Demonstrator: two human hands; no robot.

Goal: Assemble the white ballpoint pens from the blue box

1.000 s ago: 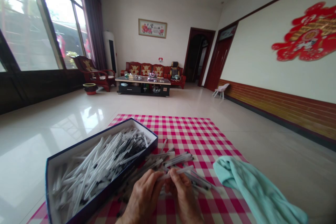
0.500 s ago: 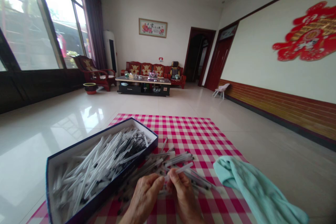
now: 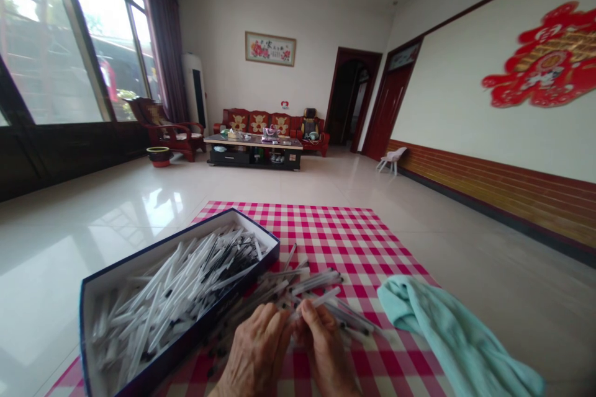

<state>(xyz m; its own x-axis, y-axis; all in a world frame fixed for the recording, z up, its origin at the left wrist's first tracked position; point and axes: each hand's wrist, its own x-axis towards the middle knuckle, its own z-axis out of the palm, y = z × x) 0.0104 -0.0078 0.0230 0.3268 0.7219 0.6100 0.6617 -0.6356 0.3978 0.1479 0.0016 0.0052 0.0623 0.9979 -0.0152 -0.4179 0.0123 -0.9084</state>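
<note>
Right hand pinching one clear plastic tube between thumb and finger, grip clenched. Left hand curled just beside it, cannot tell if its grip holds anything. Loose tubes lie on pink gingham cloth on the floor, just right of open blue box packed with more; teal towel further right

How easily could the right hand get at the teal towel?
Probably easily: the right hand lies near the teal towel, with only a few loose pens and bare checked cloth between, though it holds a pen.
</note>
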